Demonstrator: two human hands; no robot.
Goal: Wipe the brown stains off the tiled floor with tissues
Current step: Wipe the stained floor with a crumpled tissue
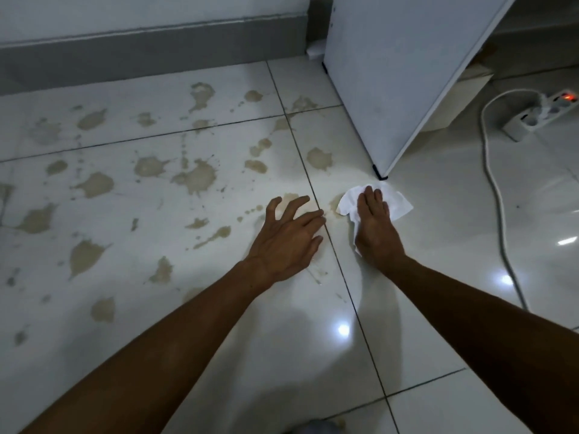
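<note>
Right hand [374, 223], fingers flat together, is pressing the tissue [388, 203] onto a stain just beside the cabinet foot [379, 176]; left hand [289, 239], fingers spread, is bracing; press evenly, wiping away from that foot.

A home room: glossy tiled floor [438, 308], grey skirting board [125, 54], white power strip [551, 111].

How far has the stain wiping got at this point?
Barely begun. The right hand presses a white tissue flat over a stain by the cabinet's foot; the left hand braces on the floor. Dozens of brown stains remain across the tiles to the left.
</note>
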